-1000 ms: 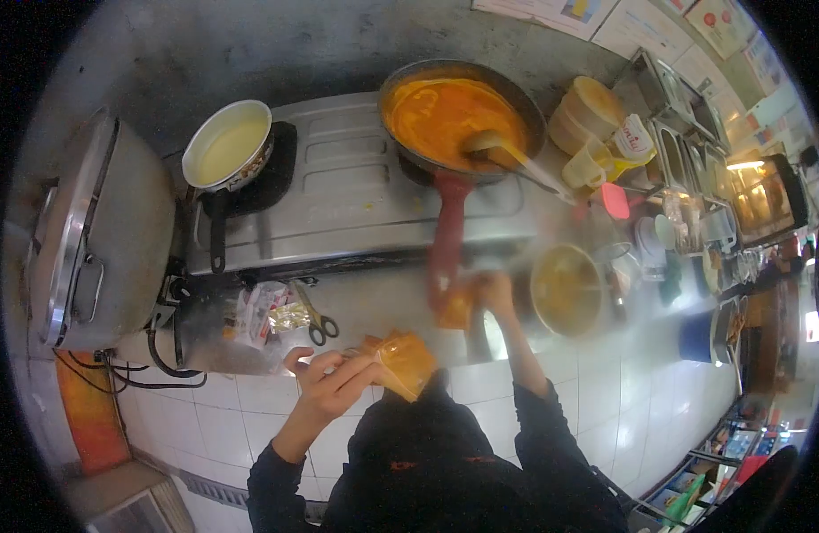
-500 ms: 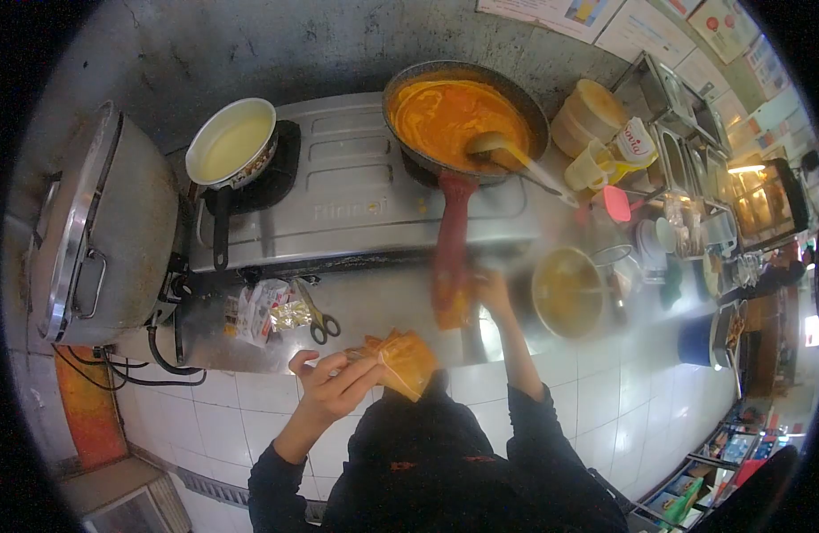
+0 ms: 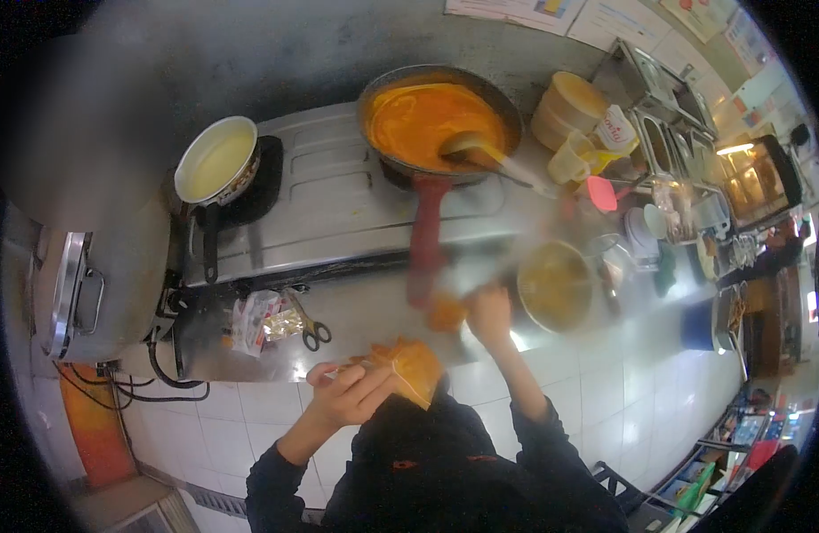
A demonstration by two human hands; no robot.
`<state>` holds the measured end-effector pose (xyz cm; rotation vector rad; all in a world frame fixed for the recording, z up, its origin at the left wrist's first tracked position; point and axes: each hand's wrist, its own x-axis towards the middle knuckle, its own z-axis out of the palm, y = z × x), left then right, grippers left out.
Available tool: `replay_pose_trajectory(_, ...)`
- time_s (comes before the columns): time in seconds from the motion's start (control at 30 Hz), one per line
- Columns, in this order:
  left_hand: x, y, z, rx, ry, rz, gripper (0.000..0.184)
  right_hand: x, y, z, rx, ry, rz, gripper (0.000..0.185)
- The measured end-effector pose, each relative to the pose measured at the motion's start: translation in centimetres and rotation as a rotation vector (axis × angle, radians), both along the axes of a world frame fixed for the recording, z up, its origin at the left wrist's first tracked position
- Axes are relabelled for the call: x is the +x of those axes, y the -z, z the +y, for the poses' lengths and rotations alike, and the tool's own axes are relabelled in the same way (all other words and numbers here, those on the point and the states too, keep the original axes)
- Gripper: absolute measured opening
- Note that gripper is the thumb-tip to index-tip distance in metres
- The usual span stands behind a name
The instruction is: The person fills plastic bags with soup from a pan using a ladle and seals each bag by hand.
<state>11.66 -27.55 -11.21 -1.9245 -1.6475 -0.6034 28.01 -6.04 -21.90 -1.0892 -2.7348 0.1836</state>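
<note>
My left hand (image 3: 351, 391) is closed on a clear plastic bag of orange sauce (image 3: 411, 369), its top gathered near the fingers. At the counter edge, my right hand (image 3: 491, 318) is curled at the right side of a small orange packet (image 3: 446, 313) and seems to grip it; blur hides the fingertips. Above that packet is the red handle (image 3: 426, 222) of a frying pan (image 3: 516, 133). Orange sauce (image 3: 418, 120) fills the pan, with a ladle (image 3: 467, 147) resting in it. Beside my right hand stands a round bowl (image 3: 556, 286) with yellowish contents.
A small pot (image 3: 215, 164) with pale liquid sits on the left burner. Scissors (image 3: 315, 329) lie beside torn packaging (image 3: 256, 324). A large metal cooker (image 3: 107, 293) stands far left. A jug (image 3: 571, 158) and a pink spatula (image 3: 602, 193) are at right.
My right hand has come lower and its fingers have curled in at the small packet, which lies farther right of the pan handle. My left hand still holds the bag. The whole view has shifted slightly.
</note>
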Motion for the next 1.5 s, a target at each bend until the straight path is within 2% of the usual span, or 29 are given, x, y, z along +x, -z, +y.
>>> replay_pose_trajectory(0.13,1.8,-0.2,1.8,0.05,0.094,0.001,0.009,2.2,-2.8,-1.1,0.113,-0.001,0.163,0.014)
replay_pose_trajectory(0.27,4.9,-0.3,4.7,0.07,0.232,-0.037,0.006,7.0,-6.5,-0.6,0.109,0.053,0.347,0.017)
replay_pose_trajectory(0.43,11.2,-0.9,10.0,0.093,0.434,-0.06,0.008,17.1,-12.3,0.4,0.276,0.259,0.498,0.019)
replay_pose_trajectory(0.53,16.7,-1.3,13.9,0.096,0.571,-0.051,0.009,24.8,-15.7,0.5,0.474,0.336,0.445,0.019)
replay_pose_trajectory(0.6,21.6,-1.5,16.5,0.134,0.67,-0.066,0.009,30.4,-17.6,0.1,0.549,0.402,0.364,0.02)
replay_pose_trajectory(0.7,29.7,-1.6,20.5,0.161,0.738,-0.093,0.01,39.6,-19.4,0.4,0.707,0.504,0.268,0.021)
replay_pose_trajectory(0.8,38.1,-1.4,24.6,0.169,0.759,-0.13,0.015,47.7,-20.0,1.2,0.758,0.633,0.213,0.02)
replay_pose_trajectory(0.87,44.3,-1.9,26.8,0.133,0.81,-0.265,0.016,53.1,-19.4,1.7,0.747,0.744,0.195,0.018)
replay_pose_trajectory(0.9,47.1,-1.5,28.0,0.128,0.843,-0.288,0.009,55.7,-19.0,2.0,0.759,0.774,0.189,0.018)
replay_pose_trajectory(1.07,60.4,0.0,34.2,0.006,0.997,-0.25,0.013,68.5,-16.8,4.1,0.828,1.001,0.111,0.014)
replay_pose_trajectory(1.2,72.2,1.3,40.0,0.027,1.208,-0.187,0.014,78.9,-15.9,5.3,0.814,1.131,0.065,0.014)
replay_pose_trajectory(1.27,78.4,0.8,42.5,-0.08,1.369,-0.185,0.011,83.9,-15.8,5.5,0.801,1.238,0.004,0.015)
replay_pose_trajectory(1.5,104.0,0.8,50.6,0.01,1.725,-0.169,0.016,101.2,-15.0,4.9,0.758,1.581,-0.127,0.014)
